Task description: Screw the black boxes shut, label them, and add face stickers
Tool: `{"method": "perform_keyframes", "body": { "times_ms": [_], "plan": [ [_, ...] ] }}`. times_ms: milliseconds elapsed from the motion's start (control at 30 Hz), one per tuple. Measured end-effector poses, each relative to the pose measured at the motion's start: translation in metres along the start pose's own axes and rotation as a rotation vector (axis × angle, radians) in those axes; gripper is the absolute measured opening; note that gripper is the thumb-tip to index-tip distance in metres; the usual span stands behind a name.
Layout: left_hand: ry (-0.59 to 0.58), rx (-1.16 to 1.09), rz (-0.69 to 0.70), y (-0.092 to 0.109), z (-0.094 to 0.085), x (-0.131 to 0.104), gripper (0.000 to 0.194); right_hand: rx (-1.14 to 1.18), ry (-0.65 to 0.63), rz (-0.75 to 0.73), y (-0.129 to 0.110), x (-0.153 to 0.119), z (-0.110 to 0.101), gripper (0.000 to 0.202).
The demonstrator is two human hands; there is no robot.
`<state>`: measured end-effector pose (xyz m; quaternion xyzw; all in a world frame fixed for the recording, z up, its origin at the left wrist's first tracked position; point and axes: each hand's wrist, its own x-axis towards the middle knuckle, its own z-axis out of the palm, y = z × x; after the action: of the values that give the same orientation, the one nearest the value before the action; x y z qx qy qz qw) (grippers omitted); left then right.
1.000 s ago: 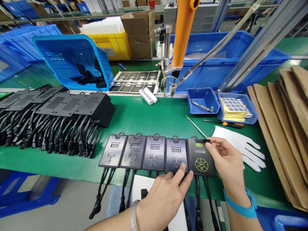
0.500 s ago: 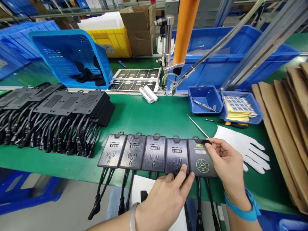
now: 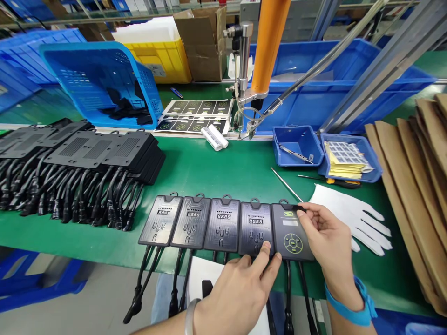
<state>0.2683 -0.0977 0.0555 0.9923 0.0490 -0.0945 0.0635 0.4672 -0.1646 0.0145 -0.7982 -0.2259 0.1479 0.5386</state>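
Observation:
Side by side lie several black controllers [image 3: 223, 225] with digit displays and cables hanging off the bench edge. The rightmost controller carries a black overlay sticker [image 3: 290, 228] with green ring markings and a pale window. My right hand [image 3: 326, 237] pinches the sticker's upper right corner between thumb and fingers; its right edge is partly hidden by the hand. My left hand [image 3: 240, 288] rests with extended fingers at the lower edge of the neighbouring controller, a fingertip by the stickered one. Below that hand, a white sheet [image 3: 200, 277] shows partly, with a black patch.
Stacked controllers [image 3: 94, 151] stand left. Behind are a blue basket [image 3: 153, 93], sticker sheets [image 3: 195, 109] and a hanging orange tool [image 3: 270, 46]. On the right are small blue bins [image 3: 296, 149], a metal rod [image 3: 284, 184], a white glove [image 3: 359, 216] and cardboard dividers [image 3: 401, 200].
The view has shifted very slightly. Both hands stay nearly in place, the right still pinching the sticker's corner and the left still on the controllers.

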Motion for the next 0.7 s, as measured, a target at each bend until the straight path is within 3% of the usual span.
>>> {"method": "perform_keyframes", "body": {
  "times_ms": [400, 700],
  "plan": [
    [-0.055, -0.031, 0.007, 0.0001, -0.0052, 0.0024, 0.069, -0.059, -0.001, -0.024, 0.0037, 0.0004, 0.0013, 0.026],
    [-0.067, -0.025, 0.007, 0.0002, -0.0048, 0.0005, 0.068, -0.219, 0.035, -0.137, 0.0058, 0.0006, -0.0002, 0.027]
  ]
}}
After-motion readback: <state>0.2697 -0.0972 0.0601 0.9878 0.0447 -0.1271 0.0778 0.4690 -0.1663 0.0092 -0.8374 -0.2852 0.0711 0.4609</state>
